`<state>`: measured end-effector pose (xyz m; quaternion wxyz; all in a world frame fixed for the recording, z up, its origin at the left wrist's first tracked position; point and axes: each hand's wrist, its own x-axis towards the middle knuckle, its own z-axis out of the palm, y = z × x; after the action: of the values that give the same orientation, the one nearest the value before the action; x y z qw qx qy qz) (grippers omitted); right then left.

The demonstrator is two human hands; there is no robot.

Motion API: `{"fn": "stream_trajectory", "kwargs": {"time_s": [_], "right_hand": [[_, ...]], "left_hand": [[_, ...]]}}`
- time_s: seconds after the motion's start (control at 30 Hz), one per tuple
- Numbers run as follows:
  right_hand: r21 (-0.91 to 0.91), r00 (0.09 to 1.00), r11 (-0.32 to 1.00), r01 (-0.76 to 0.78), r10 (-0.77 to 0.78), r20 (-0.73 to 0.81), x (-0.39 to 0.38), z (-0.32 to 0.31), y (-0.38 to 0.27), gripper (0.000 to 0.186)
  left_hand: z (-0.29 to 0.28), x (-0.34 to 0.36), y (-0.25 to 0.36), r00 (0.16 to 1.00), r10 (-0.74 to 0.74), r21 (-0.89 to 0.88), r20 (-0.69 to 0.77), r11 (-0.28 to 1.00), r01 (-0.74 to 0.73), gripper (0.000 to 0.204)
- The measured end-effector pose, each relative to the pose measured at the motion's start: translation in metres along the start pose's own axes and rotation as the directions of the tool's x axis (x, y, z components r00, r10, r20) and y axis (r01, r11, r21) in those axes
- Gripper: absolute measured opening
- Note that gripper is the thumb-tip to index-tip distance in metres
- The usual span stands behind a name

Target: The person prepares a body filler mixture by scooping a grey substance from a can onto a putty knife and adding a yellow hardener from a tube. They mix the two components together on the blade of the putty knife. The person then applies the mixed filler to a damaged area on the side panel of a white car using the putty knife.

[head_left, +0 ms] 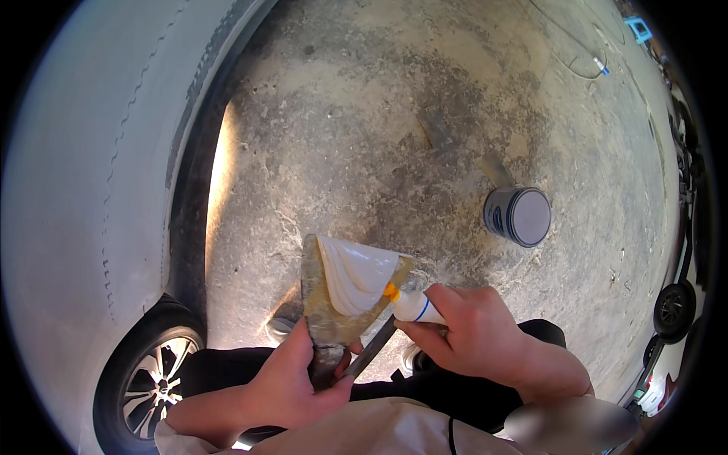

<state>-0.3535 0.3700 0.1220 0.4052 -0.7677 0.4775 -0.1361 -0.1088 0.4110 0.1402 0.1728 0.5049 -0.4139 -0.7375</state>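
My left hand (292, 379) is closed around the grip of a wide putty knife (337, 327), its blade pointing away from me. A thick layer of whitish putty (353, 277) covers much of the blade. A dark, narrow flat tool (371, 350) slants up from the same hand, beside the blade; its kind is unclear. My right hand (474, 322) grips a white squeeze tube (415, 307) with a blue band. At the tube's tip, orange-yellow paste (391, 291) shows against the putty's right edge.
On the concrete floor (364, 136) to the right stands a round can (529, 218) with a pale lid. A pale car body (83, 189) and its wheel (161, 383) line the left. A thin hose (580, 74) lies far right; other vehicles' wheels (674, 305) edge the right.
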Motion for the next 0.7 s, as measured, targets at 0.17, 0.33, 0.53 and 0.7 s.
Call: {"fn": "stream_trajectory", "kwargs": {"time_s": [0.17,0.33,0.53,0.7], "right_hand": [[-0.010,0.999,0.999,-0.043,0.043,0.002,-0.001,-0.003,-0.001,0.034],[0.113,0.950,0.973,-0.202,0.223,-0.218,0.010,0.003,0.022,0.023],[0.145,0.856,0.847,-0.512,0.517,0.008,0.053,0.025,0.129,0.026],[-0.019,0.764,0.769,-0.639,0.632,-0.134,0.057,0.082,0.211,0.029]], "left_hand": [[0.001,0.000,-0.001,0.999,0.047,-0.015,0.001,0.999,-0.047,0.055],[-0.001,-0.003,0.002,0.993,0.101,-0.039,-0.055,0.994,-0.103,0.059],[-0.004,-0.001,0.006,0.996,0.043,-0.148,-0.078,0.987,-0.054,0.060],[-0.005,0.006,0.001,0.987,0.117,-0.137,-0.108,0.982,-0.131,0.062]]}}
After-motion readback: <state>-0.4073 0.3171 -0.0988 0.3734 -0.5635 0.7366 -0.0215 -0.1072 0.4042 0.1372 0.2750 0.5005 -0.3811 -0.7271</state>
